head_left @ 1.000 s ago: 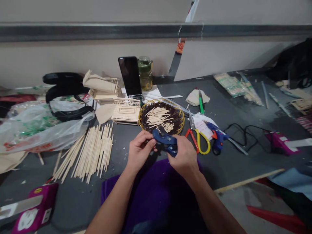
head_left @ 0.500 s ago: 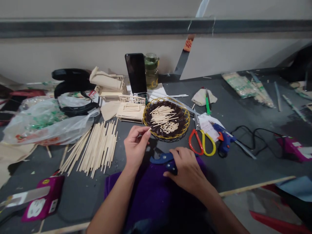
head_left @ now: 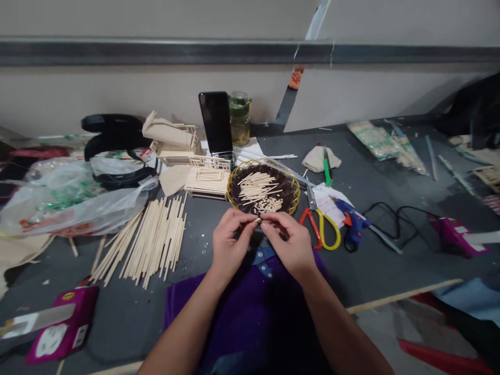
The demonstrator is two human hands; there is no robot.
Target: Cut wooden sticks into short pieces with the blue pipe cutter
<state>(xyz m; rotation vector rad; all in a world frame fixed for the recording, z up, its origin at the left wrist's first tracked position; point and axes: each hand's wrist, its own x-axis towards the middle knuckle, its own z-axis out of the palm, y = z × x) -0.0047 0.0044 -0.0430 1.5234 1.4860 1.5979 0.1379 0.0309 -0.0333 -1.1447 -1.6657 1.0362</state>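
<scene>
My left hand (head_left: 233, 240) pinches a short piece of wooden stick (head_left: 258, 221) between thumb and fingertips. Opposite it, my right hand (head_left: 289, 237) has thumb and forefinger closed at the same small piece; the fingertips of both hands meet there and cover most of it. Below the hands, partly hidden by them, a blue-handled cutter (head_left: 264, 256) lies at the edge of the purple cloth (head_left: 187, 297). Just beyond my fingers stands a dark woven basket with a yellow rim (head_left: 297, 200), holding short sticks (head_left: 255, 187) and tiny cut bits (head_left: 269, 204).
Long sticks (head_left: 156, 239) lie left, near a plastic bag (head_left: 78, 208). Small stick-built furniture models (head_left: 207, 182) and a phone (head_left: 216, 122) stand behind. Scissors with red and yellow handles (head_left: 329, 229) and a blue glue gun (head_left: 354, 226) lie right.
My right hand has let go of the blue cutter and come up to my left hand, its fingers closing at the small stick piece. The cutter now lies on the work surface.
</scene>
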